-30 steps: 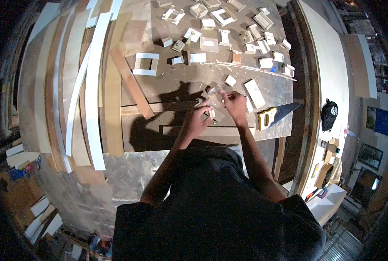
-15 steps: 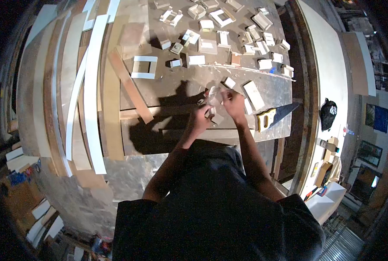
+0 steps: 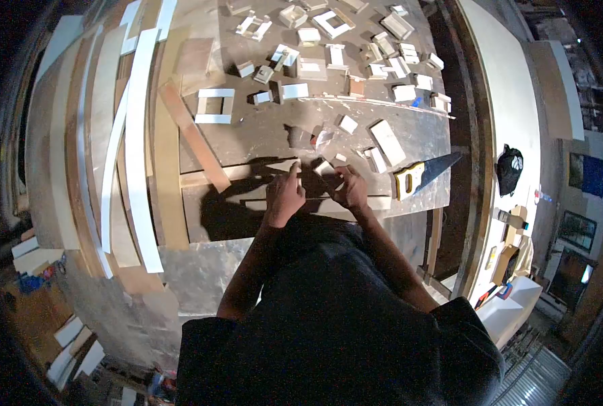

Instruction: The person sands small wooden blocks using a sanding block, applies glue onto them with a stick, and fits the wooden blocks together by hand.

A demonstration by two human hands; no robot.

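My left hand (image 3: 286,197) is low over the near side of the workbench, index finger stretched forward and the other fingers partly curled. Its fingertip is close to the end of a pale wood strip (image 3: 280,166); contact is unclear. Opposite it, my right hand (image 3: 351,189) has bent fingers closed at the edge of a small wooden block (image 3: 323,167), whose near side is in shadow. Just beyond lies a crumpled whitish piece (image 3: 323,139) with a red mark. Small offcuts (image 3: 341,158) and a larger wooden block (image 3: 387,142) lie near my right hand.
A handsaw (image 3: 425,177) with a yellow-and-black handle lies at the right. Several small wooden assemblies (image 3: 332,24) cover the far side of the bench (image 3: 254,125). Long boards and white strips (image 3: 139,149) run along the left. A pale second table (image 3: 501,101) stands further right.
My hands have drawn apart and nearer my body. The whitish piece that was between them now lies on the bench. The small wooden block now shows by my right fingers.
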